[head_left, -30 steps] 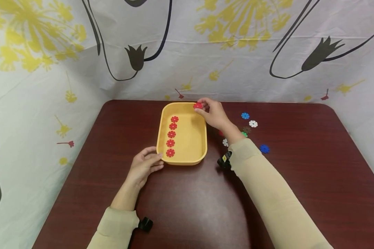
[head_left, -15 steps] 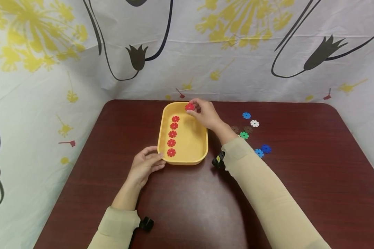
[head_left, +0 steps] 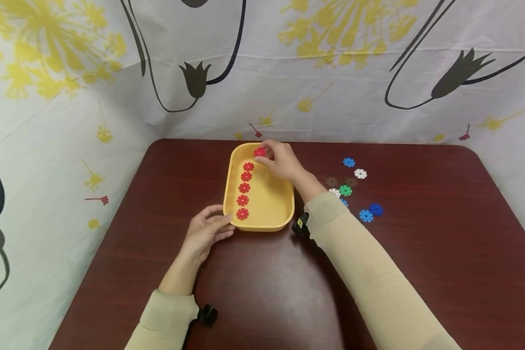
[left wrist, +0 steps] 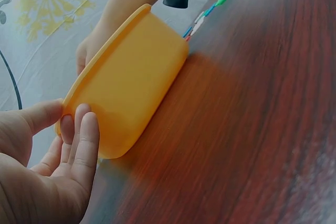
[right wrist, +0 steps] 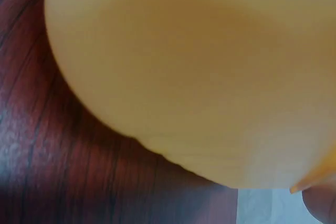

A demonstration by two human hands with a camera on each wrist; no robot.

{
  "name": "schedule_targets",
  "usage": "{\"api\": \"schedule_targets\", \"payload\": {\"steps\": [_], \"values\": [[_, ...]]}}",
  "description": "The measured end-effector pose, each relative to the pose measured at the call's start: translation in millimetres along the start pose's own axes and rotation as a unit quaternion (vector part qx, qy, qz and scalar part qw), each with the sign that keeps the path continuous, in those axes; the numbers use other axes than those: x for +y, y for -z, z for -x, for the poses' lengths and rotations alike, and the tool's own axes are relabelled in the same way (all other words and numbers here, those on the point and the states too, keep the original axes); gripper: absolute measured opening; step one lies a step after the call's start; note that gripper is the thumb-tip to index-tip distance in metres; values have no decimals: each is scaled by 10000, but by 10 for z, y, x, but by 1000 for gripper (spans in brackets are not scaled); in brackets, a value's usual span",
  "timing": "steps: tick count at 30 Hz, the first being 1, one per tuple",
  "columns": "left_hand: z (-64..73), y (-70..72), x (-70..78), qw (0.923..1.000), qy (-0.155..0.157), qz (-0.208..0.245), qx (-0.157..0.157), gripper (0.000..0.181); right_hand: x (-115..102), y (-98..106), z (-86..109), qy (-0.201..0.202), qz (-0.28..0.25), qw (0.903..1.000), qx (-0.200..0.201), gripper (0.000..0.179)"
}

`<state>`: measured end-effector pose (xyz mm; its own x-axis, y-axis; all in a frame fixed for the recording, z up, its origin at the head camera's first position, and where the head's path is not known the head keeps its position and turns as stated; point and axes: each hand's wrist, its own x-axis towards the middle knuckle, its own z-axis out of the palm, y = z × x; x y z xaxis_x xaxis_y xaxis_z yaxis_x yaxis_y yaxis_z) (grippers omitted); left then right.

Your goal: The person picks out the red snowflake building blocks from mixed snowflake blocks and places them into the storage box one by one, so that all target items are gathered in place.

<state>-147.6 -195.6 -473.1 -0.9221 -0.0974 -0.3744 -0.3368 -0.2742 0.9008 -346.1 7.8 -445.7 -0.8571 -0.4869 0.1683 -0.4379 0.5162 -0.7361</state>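
Observation:
My right hand (head_left: pixel 282 160) pinches a red notched plastic disc (head_left: pixel 259 152) between thumb and fingers, over the far end of a yellow tray (head_left: pixel 269 226). Inside the tray, several matching red discs (head_left: pixel 244 188) lie in a column along the left side. My left hand (head_left: pixel 204 232) grips the tray's near left corner. Seen from the left wrist, the thumb of the left hand (left wrist: pixel 58 156) is at the tray rim and the fingers lie against its outer wall. A blurred pale surface fills most of the right wrist view, which hides the right fingers and the held disc.
Right of the tray, loose discs lie on the dark red-brown table (head_left: pixel 424 233): green (head_left: pixel 345 190), white (head_left: pixel 360 173), brown (head_left: pixel 351 182) and several blue ones (head_left: pixel 366 216). A patterned cloth (head_left: pixel 245 97) hangs behind the table's far edge.
My right hand has moved left across the tray's far end with the red disc, toward the top of the column. More loose discs show beside the right sleeve. My left hand stays at the corner.

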Motion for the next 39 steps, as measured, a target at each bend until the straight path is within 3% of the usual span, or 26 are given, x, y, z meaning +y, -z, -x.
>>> {"api": "schedule_targets", "payload": {"steps": [15, 24, 39], "values": [[6, -11, -3, 10000, 23, 57, 42, 39, -73, -119, -88, -63, 151, 9996, -250, 35], [7, -12, -7, 10000, 25, 41, -1, 40, -63, -192, -117, -308, 962, 9944, -309, 19], [9, -8, -15, 10000, -18, 39, -40, 41, -63, -209, -106, -635, 1917, 9757, -846, 20]]}}
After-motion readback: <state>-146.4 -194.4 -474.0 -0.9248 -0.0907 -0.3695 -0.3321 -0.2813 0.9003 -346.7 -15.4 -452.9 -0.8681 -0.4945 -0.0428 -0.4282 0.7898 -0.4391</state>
